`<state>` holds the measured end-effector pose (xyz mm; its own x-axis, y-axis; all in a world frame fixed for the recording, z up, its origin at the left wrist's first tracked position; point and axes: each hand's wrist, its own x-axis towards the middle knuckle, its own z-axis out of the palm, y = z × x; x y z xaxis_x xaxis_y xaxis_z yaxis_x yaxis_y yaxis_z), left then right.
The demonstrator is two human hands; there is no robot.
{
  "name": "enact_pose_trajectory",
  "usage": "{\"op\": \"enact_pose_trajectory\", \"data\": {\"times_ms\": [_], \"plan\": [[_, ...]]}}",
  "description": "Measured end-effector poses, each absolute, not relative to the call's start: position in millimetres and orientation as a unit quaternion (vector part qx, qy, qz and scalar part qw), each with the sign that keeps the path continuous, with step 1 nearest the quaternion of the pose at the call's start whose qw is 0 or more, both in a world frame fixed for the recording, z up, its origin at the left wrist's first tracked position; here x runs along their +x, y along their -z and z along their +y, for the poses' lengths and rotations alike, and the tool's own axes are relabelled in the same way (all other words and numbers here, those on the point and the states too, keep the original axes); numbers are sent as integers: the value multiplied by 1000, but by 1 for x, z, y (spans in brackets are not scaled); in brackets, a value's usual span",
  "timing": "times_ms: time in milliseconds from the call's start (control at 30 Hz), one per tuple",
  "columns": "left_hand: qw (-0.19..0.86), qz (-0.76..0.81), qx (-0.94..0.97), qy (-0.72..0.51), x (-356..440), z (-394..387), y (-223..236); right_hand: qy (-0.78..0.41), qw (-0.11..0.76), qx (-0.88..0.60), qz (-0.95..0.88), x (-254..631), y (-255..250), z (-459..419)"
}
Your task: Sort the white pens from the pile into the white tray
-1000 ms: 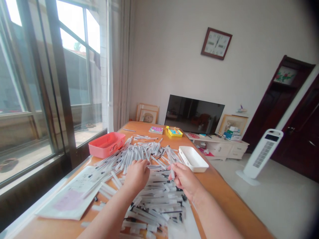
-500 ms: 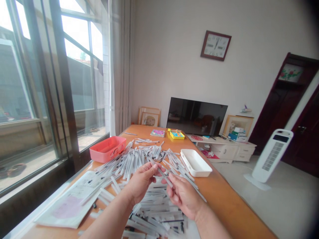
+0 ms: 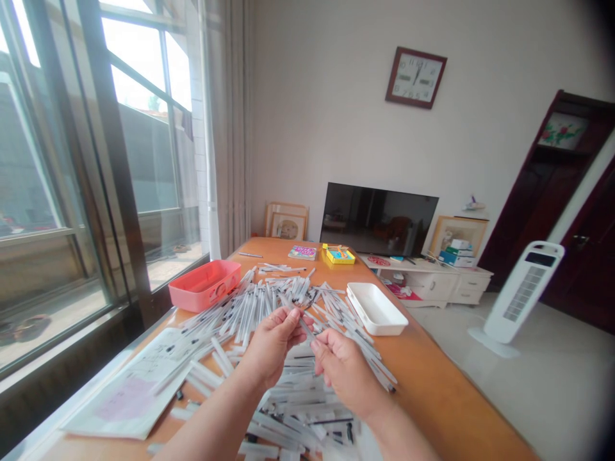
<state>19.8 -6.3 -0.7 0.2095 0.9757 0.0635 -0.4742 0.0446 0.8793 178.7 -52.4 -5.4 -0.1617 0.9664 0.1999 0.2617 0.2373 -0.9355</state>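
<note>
Single head-worn view, looking forward and down along the table (image 3: pixel 432 384), near end close below, far wall (image 3: pixel 317 96) ahead

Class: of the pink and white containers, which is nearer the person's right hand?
The white container, just beyond the right hand; the pink container sits farther off, past the left hand.

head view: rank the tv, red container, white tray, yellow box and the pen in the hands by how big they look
1. tv
2. red container and white tray: too alike to rank
3. yellow box
4. pen, smallest by what shows, partly hidden by the fingers
</note>
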Motion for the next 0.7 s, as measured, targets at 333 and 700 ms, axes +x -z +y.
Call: {"op": "enact_pose_trajectory", "data": {"times_ms": [333, 700], "plan": [[587, 322, 325, -668, -20, 22, 2, -190, 413, -529, -717, 186, 14, -54], [438, 414, 592, -535, 8, 3, 6, -217, 441, -538, -685, 196, 13, -49]]}}
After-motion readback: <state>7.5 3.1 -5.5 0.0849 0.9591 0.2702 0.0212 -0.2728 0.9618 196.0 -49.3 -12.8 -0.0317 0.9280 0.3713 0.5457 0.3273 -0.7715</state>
